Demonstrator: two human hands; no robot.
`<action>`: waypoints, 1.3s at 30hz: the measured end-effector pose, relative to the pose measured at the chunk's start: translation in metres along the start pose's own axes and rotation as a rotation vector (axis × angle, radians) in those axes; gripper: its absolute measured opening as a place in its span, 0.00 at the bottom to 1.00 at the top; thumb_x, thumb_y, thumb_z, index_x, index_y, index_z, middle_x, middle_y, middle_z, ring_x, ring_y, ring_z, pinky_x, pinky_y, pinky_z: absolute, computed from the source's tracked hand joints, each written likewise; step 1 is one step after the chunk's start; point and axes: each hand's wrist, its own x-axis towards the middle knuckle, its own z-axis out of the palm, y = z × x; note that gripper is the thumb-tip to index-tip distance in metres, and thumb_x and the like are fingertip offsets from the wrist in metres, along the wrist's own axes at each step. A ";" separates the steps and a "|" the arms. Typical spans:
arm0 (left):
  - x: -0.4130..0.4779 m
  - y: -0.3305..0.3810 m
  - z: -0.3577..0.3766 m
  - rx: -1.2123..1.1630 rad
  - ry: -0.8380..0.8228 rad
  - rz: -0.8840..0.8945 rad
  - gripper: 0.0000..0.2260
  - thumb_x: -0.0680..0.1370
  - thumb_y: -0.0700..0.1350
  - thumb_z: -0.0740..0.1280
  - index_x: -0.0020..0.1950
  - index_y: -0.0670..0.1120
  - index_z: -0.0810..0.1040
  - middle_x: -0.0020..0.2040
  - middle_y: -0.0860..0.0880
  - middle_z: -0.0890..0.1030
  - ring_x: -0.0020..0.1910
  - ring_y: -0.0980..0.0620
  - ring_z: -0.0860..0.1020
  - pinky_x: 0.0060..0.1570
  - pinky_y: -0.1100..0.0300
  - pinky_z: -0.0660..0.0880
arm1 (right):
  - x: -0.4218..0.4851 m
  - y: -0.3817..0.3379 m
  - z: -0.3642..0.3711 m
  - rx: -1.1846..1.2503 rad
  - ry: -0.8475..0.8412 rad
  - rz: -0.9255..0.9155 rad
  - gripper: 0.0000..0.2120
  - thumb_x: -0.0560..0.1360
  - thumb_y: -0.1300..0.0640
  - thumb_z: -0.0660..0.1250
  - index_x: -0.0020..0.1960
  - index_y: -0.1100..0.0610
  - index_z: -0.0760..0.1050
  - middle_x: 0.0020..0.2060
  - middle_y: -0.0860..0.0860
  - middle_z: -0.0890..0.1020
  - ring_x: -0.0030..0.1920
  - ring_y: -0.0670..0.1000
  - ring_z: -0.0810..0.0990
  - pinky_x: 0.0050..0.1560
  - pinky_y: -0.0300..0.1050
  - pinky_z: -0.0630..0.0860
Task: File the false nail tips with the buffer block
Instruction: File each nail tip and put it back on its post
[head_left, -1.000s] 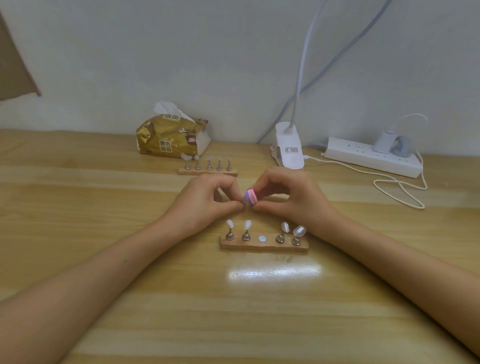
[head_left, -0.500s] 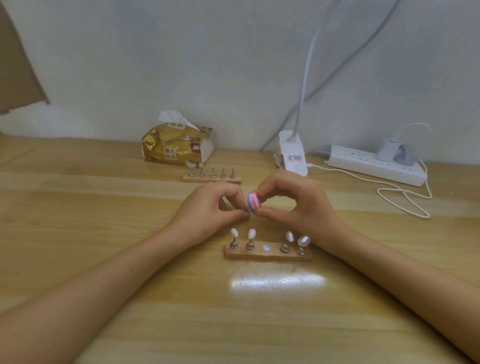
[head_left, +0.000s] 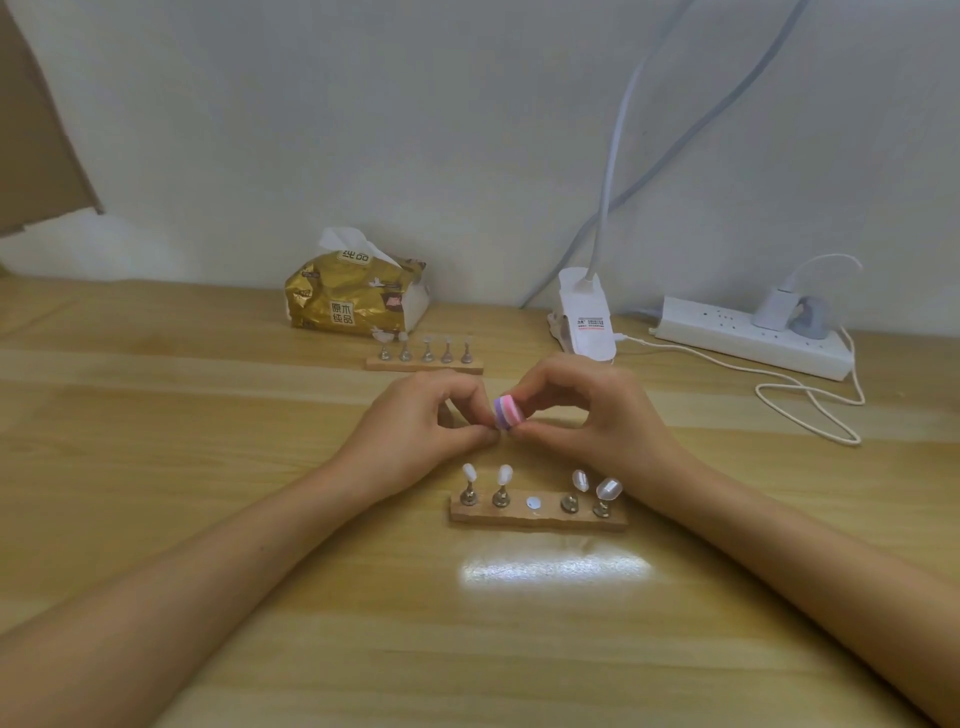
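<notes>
right hand (head_left: 587, 415) pinches the block (head_left: 506, 412), striped end pointing left, touching the left hand (head_left: 421, 421). its fingers curl in; whether they pinch a tip i cannot tell. four tips (head_left: 469, 472) stand on the holder (head_left: 537, 515) just below both grips, bare table (head_left: 208, 415) around.

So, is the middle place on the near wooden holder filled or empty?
Empty. The middle place on the near wooden holder shows only a flat pale disc; the other four carry metal pegs with nail tips.
</notes>
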 end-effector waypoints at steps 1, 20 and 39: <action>0.000 0.000 0.000 0.000 0.001 -0.003 0.08 0.71 0.43 0.77 0.37 0.52 0.80 0.38 0.60 0.80 0.29 0.61 0.72 0.33 0.66 0.66 | 0.000 0.001 -0.001 0.009 -0.004 0.020 0.06 0.72 0.63 0.77 0.46 0.64 0.82 0.42 0.54 0.85 0.45 0.50 0.85 0.53 0.49 0.82; -0.001 0.001 0.000 0.005 0.006 -0.007 0.08 0.71 0.43 0.77 0.37 0.53 0.80 0.38 0.61 0.80 0.30 0.60 0.71 0.34 0.63 0.66 | -0.001 0.000 -0.001 -0.002 0.025 -0.009 0.05 0.73 0.63 0.76 0.46 0.63 0.82 0.42 0.54 0.85 0.45 0.51 0.85 0.51 0.52 0.81; -0.002 0.000 0.000 0.026 0.013 0.012 0.08 0.71 0.44 0.76 0.38 0.53 0.80 0.41 0.61 0.80 0.32 0.60 0.72 0.38 0.59 0.70 | -0.001 0.003 -0.001 0.010 0.035 0.029 0.05 0.73 0.63 0.76 0.47 0.63 0.82 0.43 0.54 0.84 0.46 0.50 0.85 0.54 0.50 0.82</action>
